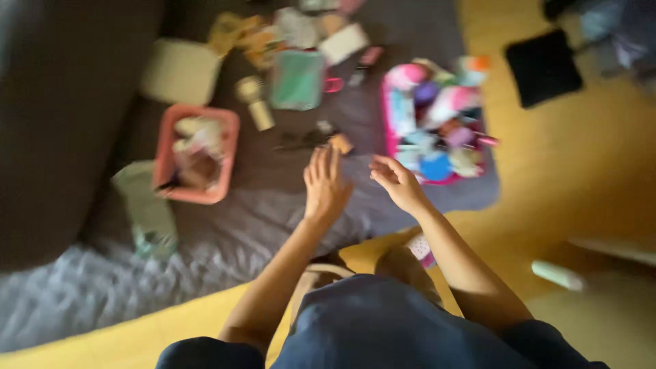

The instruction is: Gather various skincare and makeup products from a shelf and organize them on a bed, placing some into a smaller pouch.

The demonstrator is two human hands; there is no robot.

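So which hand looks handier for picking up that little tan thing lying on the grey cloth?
Probably the left hand. Its open fingertips reach almost to the small tan thing, just beyond them. The right hand is open too, but sits further right, nearer the bright pink tray. The picture is blurred.

A small tan, blocky object (341, 143), blurred, lies on the grey blanket just beyond the fingertips; beside it lie thin dark items (301, 140), too blurred to identify

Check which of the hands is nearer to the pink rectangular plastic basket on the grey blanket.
Left. The left hand hovers open to the right of the pink rectangular plastic basket; the right hand is farther right, close to the bright pink tray.
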